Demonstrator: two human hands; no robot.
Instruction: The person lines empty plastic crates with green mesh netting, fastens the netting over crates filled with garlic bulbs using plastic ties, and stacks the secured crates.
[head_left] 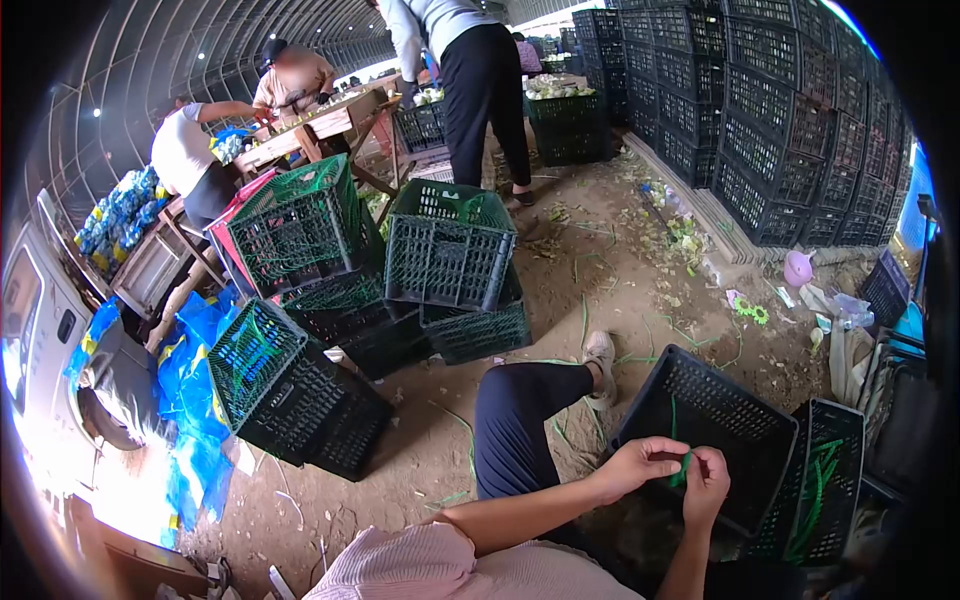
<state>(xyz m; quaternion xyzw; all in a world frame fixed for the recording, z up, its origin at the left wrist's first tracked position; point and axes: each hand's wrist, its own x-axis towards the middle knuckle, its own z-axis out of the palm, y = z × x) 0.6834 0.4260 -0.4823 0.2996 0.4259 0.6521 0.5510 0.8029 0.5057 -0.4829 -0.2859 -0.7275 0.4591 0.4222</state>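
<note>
My left hand (640,470) and my right hand (707,484) come together over a black plastic crate (745,399). Thumbs and fingertips of both are pinched on a thin green strap (682,470), whose exact shape is partly hidden by the fingers. A length of green strap also runs up along the inside of the crate, which is tilted beside my bent leg. To its right stands a second black crate (838,480) with loose green straps (822,475) lying in it.
Black and green crates (450,262) are piled ahead on the dirt floor, with a tipped crate (330,420) to the left. Tall crate stacks (770,120) line the right. Several people work around a wooden table (300,140). Blue plastic bags (195,360) lie near a vehicle (45,290).
</note>
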